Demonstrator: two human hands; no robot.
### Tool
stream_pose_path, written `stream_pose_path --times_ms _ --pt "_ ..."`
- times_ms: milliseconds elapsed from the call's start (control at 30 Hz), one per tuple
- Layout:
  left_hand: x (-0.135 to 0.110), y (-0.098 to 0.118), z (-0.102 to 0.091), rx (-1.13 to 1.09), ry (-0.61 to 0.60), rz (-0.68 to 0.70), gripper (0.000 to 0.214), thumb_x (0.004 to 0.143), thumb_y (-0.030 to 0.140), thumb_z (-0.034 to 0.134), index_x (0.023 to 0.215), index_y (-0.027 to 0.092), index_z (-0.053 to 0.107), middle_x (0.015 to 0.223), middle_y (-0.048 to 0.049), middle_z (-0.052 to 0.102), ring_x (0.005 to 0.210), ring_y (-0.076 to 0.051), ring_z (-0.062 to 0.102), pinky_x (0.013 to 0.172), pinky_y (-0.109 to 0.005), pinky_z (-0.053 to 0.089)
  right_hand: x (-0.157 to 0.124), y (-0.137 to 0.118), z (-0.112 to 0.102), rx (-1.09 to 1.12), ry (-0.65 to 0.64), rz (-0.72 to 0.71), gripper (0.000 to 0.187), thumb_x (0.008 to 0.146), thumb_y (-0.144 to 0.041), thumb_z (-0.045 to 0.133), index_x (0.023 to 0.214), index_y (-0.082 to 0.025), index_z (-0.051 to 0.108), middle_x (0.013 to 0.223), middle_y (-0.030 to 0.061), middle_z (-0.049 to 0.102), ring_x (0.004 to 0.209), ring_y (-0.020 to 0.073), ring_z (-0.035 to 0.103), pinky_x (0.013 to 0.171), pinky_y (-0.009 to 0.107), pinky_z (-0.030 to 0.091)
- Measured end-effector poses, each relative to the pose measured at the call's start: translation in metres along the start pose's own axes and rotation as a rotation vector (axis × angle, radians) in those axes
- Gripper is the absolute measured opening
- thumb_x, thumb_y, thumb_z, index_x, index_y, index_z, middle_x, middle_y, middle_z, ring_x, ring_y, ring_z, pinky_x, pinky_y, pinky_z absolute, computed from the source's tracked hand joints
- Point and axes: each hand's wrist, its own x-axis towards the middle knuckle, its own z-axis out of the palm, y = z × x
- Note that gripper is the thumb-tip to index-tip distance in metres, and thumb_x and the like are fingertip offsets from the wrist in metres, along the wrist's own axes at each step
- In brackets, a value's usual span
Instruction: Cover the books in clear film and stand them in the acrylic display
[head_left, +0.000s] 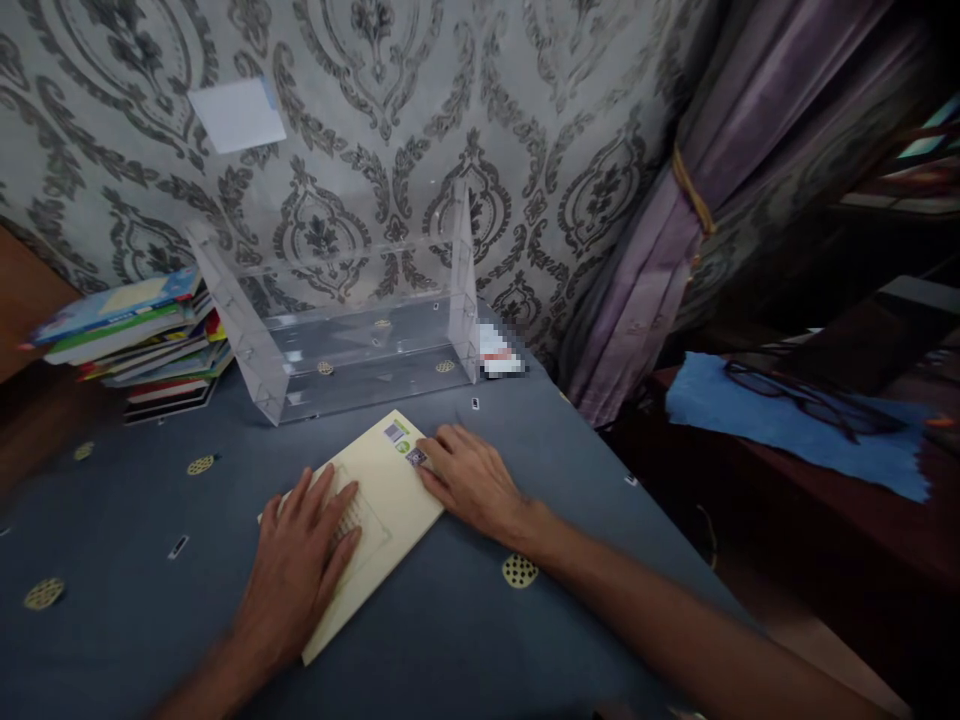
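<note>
Left grip (296, 570), right grip (469, 478); both flat on one envelope (397, 510) — cream

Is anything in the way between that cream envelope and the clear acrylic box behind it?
No, nothing visible is. The left hand and right hand lie flat on the cream envelope, and only bare blue tablecloth separates it from the clear acrylic box.
</note>
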Motion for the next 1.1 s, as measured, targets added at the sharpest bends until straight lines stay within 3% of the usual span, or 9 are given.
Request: stream_pose_path --times_ms 167,267,400,533,700,867,967,1100 --pt "0.000 0.017 -0.001 0.101 0.036 -0.029 0.046 0.100 0.045 0.038 0.136 0.025 0.060 0.153 -0.0140 0.048 0.142 -0.040 0.038 0.099 -0.067 0.043 0.012 0.005 0.009 -0.084 0.023 -0.035 0.019 0.103 -0.025 0.047 0.108 -0.019 0.065 0.102 0.0105 0.066 0.099 0.0251 0.057 0.086 0.038 0.047" --pt "-0.005 0.029 0.000 0.123 0.032 -0.009 0.048 0.098 0.049 0.042 0.137 0.027 0.059 0.154 -0.0134 0.047 0.142 -0.039 0.039 0.098 -0.063 0.044 0.024 0.017 0.014 -0.123 0.032 -0.048 0.022 0.103 -0.022 0.045 0.107 -0.017 0.065 0.104 0.0115 0.067 0.102 0.0273 0.057 0.087 0.040 0.046" --pt "-0.016 0.040 0.003 0.116 0.002 0.152 0.072 0.089 0.069 0.049 0.151 0.034 0.042 0.157 -0.0117 0.044 0.140 -0.040 0.040 0.097 -0.058 0.045 0.040 0.035 0.015 -0.171 0.023 -0.010 0.023 0.102 -0.021 0.045 0.105 -0.016 0.067 0.105 0.0135 0.068 0.105 0.0284 0.057 0.087 0.039 0.047" --pt "-0.019 0.049 0.008 0.147 -0.017 0.286 0.100 0.077 0.083 0.053 0.159 0.032 0.024 0.159 -0.0127 0.041 0.139 -0.043 0.039 0.099 -0.057 0.042 0.050 0.043 0.010 -0.143 0.006 0.033 0.024 0.102 -0.019 0.045 0.106 -0.015 0.068 0.109 0.0134 0.069 0.109 0.0264 0.057 0.088 0.036 0.046" --pt "-0.003 0.070 0.006 0.219 -0.111 0.274 0.087 0.086 0.072 0.054 0.158 0.033 0.025 0.161 -0.0103 0.038 0.141 -0.040 0.039 0.093 -0.053 0.045 0.046 0.047 0.002 0.044 0.014 0.130 0.026 0.103 -0.024 0.046 0.105 -0.015 0.070 0.108 0.0102 0.070 0.105 0.0219 0.058 0.092 0.031 0.043" --pt "0.021 0.092 -0.001 0.146 -0.206 0.321 0.085 0.082 0.073 0.059 0.155 0.035 0.034 0.158 -0.0091 0.043 0.139 -0.039 0.041 0.094 -0.051 0.045 0.041 0.058 0.001 0.258 0.086 0.133 0.022 0.099 -0.018 0.049 0.100 -0.014 0.071 0.098 0.0083 0.070 0.096 0.0198 0.060 0.099 0.035 0.040" --pt "0.026 0.086 0.001 0.103 -0.131 0.428 0.082 0.083 0.070 0.059 0.153 0.033 0.039 0.155 -0.0092 0.047 0.137 -0.037 0.044 0.092 -0.047 0.046 0.040 0.064 0.004 0.304 0.102 0.159 0.020 0.098 -0.014 0.050 0.096 -0.013 0.070 0.096 0.0084 0.070 0.095 0.0198 0.060 0.100 0.036 0.039" --pt "0.020 0.068 0.019 0.114 0.008 0.626 0.065 0.090 0.060 0.058 0.149 0.035 0.046 0.144 -0.0055 0.060 0.128 -0.030 0.053 0.082 -0.036 0.047 0.036 0.066 0.008 0.309 0.147 0.152 0.019 0.097 -0.012 0.050 0.092 -0.015 0.068 0.093 0.0070 0.068 0.092 0.0203 0.057 0.088 0.033 0.043"
